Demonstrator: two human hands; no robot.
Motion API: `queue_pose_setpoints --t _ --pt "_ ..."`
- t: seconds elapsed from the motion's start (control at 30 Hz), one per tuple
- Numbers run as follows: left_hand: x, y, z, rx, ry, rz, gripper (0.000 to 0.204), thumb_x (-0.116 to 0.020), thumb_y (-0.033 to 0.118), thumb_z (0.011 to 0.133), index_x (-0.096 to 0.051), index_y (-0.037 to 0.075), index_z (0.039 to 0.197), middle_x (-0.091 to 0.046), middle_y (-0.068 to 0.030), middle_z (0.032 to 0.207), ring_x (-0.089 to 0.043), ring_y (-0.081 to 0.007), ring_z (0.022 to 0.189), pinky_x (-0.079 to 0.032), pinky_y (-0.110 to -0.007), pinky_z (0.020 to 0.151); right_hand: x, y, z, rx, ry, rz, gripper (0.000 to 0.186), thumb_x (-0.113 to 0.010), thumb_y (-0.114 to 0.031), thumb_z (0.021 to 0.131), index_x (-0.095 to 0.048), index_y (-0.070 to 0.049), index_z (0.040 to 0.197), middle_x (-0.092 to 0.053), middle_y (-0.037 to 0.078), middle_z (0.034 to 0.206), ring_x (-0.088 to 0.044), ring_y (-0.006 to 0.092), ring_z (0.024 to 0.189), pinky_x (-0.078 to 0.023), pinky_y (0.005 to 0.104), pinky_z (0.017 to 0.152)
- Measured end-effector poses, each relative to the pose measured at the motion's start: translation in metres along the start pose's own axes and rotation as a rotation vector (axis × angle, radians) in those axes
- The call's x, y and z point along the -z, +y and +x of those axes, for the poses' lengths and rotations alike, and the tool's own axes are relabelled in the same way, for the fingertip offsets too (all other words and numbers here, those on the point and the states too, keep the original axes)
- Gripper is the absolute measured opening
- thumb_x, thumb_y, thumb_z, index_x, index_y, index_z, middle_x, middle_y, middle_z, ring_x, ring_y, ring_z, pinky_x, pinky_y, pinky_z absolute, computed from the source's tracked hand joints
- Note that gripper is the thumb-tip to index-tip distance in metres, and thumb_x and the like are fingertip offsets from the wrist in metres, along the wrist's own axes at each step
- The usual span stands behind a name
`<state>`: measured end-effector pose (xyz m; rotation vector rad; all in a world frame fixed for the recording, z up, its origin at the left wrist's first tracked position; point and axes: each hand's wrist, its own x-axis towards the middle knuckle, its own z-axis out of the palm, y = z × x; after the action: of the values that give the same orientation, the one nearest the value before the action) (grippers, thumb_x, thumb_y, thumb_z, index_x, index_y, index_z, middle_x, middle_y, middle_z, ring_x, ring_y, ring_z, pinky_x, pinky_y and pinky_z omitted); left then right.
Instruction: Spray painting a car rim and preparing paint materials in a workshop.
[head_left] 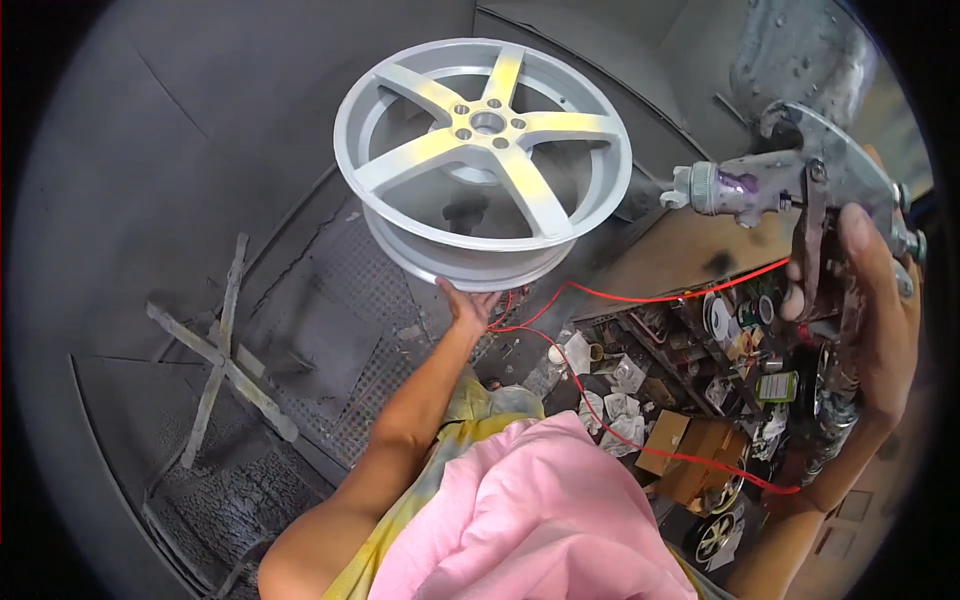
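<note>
A silvery white five-spoke alloy wheel (480, 142) is tilted face up in front of me, with yellow patches on its spokes around the hub. My left hand (468, 305) is at the wheel's near lower edge, fingers against the rim; part of its grip is hidden beneath. To the right, my right hand (872, 285) is wrapped round the handle of a metal spray gun (765, 185) with a paint-stained cup (805, 50) on top. The gun's nozzle points left at the wheel, a short gap from the rim, and faint mist hangs there.
A red hose (640, 298) loops beneath the wheel and along my right side. On the left stands a paint-crusted cross-shaped stand (225, 362). Crumpled papers (622, 415), an open cardboard box (690, 455) and another wheel (715, 538) lie at lower right. Grey walls (200, 130) enclose the left.
</note>
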<state>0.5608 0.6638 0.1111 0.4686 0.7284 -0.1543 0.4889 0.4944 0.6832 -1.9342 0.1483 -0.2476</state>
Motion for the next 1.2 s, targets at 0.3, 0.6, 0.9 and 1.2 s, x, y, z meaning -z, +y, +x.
queue_pose_setpoints --t 0.3,0.6,0.9,1.2 --pt "-0.022 -0.024 -0.015 0.037 -0.025 -0.086 0.115 -0.017 0.089 0.09 -0.019 -0.003 0.16 -0.034 -0.0272 0.16 -0.036 -0.0434 0.148 -0.034 -0.054 0.121 0.005 0.025 0.01 -0.07 -0.039 -0.08 0.033 -0.065 -0.028 0.099 -0.062 0.0 0.117 -0.065 0.004 0.079 -0.062 0.011 0.06 -0.05 0.0238 0.054" --pt "-0.055 -0.008 -0.135 0.474 -0.487 0.773 0.071 -0.043 0.056 0.107 -0.047 -0.003 0.146 -0.062 -0.0195 0.138 -0.062 -0.0297 0.125 -0.05 -0.041 0.108 0.047 0.117 -0.004 0.06 -0.084 0.131 0.036 -0.062 -0.019 0.1 -0.053 0.002 0.128 -0.064 0.011 0.1 -0.066 0.0165 0.086 -0.061 0.0328 0.073" --pt "-0.186 -0.025 -0.268 0.533 -0.923 0.879 0.089 -0.065 0.061 0.095 -0.034 -0.001 0.15 -0.052 -0.0185 0.143 -0.051 -0.0249 0.135 -0.045 -0.043 0.11 0.01 0.246 -0.076 -0.069 0.183 -0.092 0.036 -0.063 -0.018 0.103 -0.053 -0.001 0.133 -0.066 0.012 0.108 -0.06 0.0144 0.092 -0.05 0.0319 0.08" --pt "-0.169 -0.068 -0.274 0.755 -0.763 0.933 0.077 -0.073 0.061 0.088 -0.054 0.003 0.136 -0.061 -0.0103 0.131 -0.057 -0.0194 0.125 -0.047 -0.039 0.103 0.012 0.294 -0.116 0.017 0.185 -0.393 0.046 -0.067 -0.011 0.096 -0.055 0.003 0.138 -0.066 0.024 0.112 -0.067 0.0389 0.103 -0.052 0.0446 0.089"
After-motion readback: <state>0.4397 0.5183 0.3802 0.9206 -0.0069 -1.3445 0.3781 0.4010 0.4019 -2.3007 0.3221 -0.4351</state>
